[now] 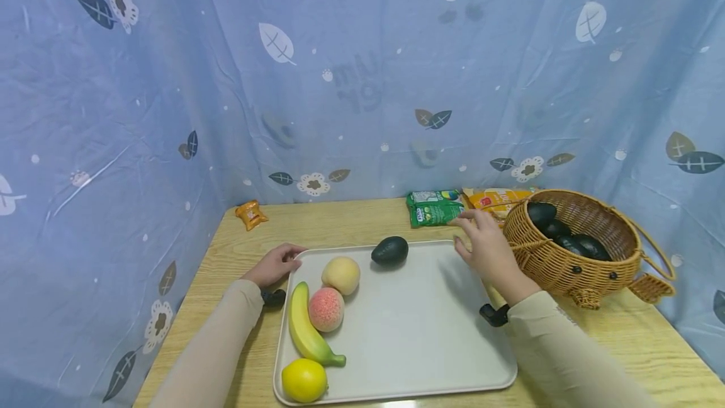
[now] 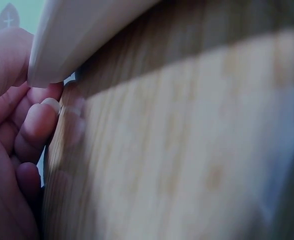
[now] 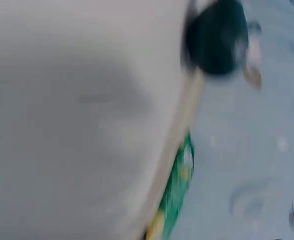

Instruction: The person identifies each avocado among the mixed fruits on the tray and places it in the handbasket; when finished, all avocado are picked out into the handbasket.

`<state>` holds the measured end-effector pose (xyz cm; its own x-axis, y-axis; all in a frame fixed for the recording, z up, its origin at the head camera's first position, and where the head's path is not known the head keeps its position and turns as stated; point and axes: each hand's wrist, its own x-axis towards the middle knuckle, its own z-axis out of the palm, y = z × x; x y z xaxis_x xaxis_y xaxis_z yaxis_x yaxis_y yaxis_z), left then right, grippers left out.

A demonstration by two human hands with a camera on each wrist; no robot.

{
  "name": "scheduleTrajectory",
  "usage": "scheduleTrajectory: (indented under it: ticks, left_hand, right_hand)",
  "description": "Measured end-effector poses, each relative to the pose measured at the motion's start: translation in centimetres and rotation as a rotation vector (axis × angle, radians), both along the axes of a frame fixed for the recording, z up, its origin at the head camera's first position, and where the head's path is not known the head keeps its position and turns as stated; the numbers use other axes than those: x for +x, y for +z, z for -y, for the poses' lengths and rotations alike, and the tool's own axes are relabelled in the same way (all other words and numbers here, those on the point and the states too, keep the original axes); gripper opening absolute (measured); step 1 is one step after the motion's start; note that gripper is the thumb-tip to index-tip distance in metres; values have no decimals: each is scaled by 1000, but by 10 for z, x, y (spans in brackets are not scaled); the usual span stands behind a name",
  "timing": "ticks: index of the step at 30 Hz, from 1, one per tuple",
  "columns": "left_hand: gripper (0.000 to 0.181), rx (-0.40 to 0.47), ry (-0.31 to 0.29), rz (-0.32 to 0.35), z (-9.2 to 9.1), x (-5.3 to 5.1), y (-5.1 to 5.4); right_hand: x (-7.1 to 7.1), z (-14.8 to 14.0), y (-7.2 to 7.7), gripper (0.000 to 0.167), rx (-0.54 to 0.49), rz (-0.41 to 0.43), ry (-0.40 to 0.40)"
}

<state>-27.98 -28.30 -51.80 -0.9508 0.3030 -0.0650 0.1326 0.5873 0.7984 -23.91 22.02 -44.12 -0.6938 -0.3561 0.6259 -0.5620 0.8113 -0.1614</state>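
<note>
A white tray [image 1: 419, 332] carries a banana [image 1: 306, 326], a lemon [image 1: 304, 380], a pink peach [image 1: 326, 309], a pale yellow peach-like fruit [image 1: 341, 275] and a dark avocado [image 1: 390, 251] by its far rim. At the tray's far left corner my left hand [image 1: 275, 265] holds the rim; the left wrist view shows the thumb against it and curled fingers [image 2: 35, 129] beneath. Over the far right corner hovers my right hand [image 1: 484, 247], fingers loosely bent, nothing held. To its right, a wicker basket [image 1: 527, 269] contains several avocados [image 1: 589, 245].
Behind the tray lie a green snack packet [image 1: 435, 208] and an orange-yellow packet [image 1: 498, 199], partly behind the right hand and basket. A small orange packet [image 1: 251, 214] sits at the table's far left corner. A blue patterned curtain [image 1: 351, 80] hangs behind the wooden table [image 1: 340, 222].
</note>
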Motion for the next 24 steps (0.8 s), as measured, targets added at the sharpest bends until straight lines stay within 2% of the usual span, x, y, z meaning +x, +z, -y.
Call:
scheduleTrajectory:
  ticks: [3, 8, 11, 18, 24]
  left_hand:
    - [37, -2, 1, -6, 0, 0, 1]
    - [36, -4, -9, -12, 0, 4, 0]
    - [36, 1, -7, -5, -1, 7, 1]
    - [36, 16, -3, -1, 1, 2, -2]
    - [37, 26, -25, -19, 4, -3, -6]
  right_hand:
    - [-2, 31, -9, 45, 33, 97, 103]
    - [-6, 72, -18, 58, 99, 184, 286]
    - [-11, 90, -22, 65, 160, 241, 348]
    - [-28, 116, -33, 73, 323, 347, 362]
    - [-36, 123, -41, 63, 449, 344, 352]
